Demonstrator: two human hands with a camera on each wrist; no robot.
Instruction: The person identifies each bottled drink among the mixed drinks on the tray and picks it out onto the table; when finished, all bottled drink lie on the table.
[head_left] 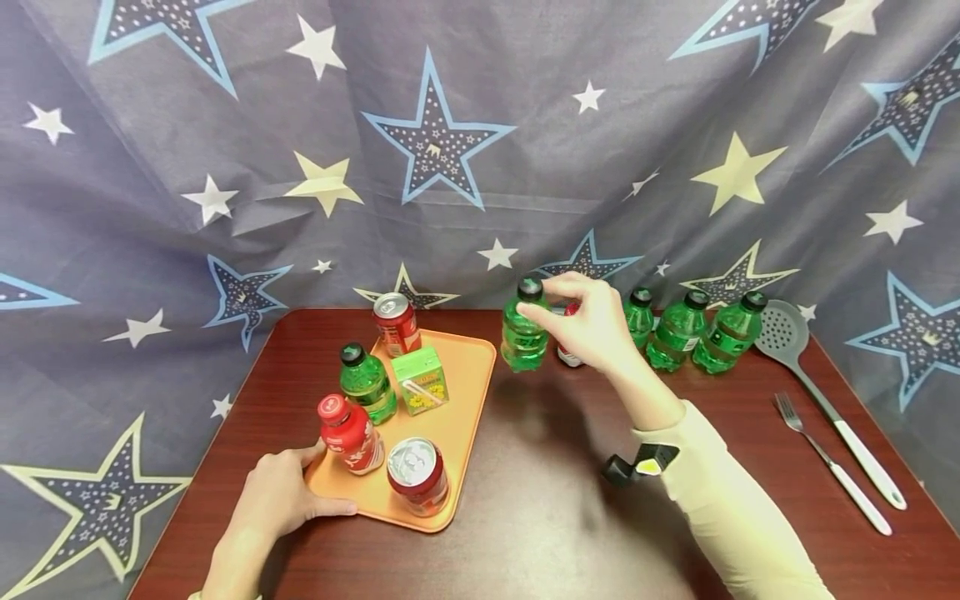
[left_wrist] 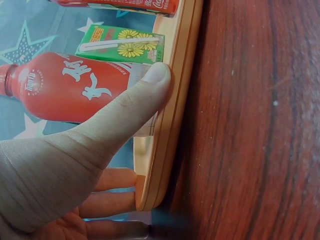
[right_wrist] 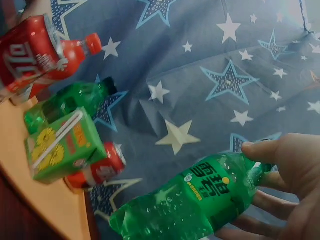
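Observation:
My right hand [head_left: 592,321] grips a green soda bottle [head_left: 525,337] near its black cap, holding it above the table to the right of the tray. At the near left corner of the orange tray [head_left: 468,392], my left hand [head_left: 281,492] holds the edge between thumb and fingers. The tray bears a red bottle [head_left: 352,437], another green bottle [head_left: 367,385], a green drink carton [head_left: 422,383] with a straw, a red can [head_left: 418,479] at the front and another red can [head_left: 397,327] at the back. In the left wrist view, the thumb [left_wrist: 125,107] lies against the tray rim.
Several green bottles [head_left: 675,333] stand along the back right. A red and white container [head_left: 570,354] is partly hidden behind my right hand. A slotted skimmer [head_left: 817,392] and a fork [head_left: 832,467] lie at the right of the brown table [head_left: 540,517]. A star-patterned curtain [head_left: 465,233] hangs behind.

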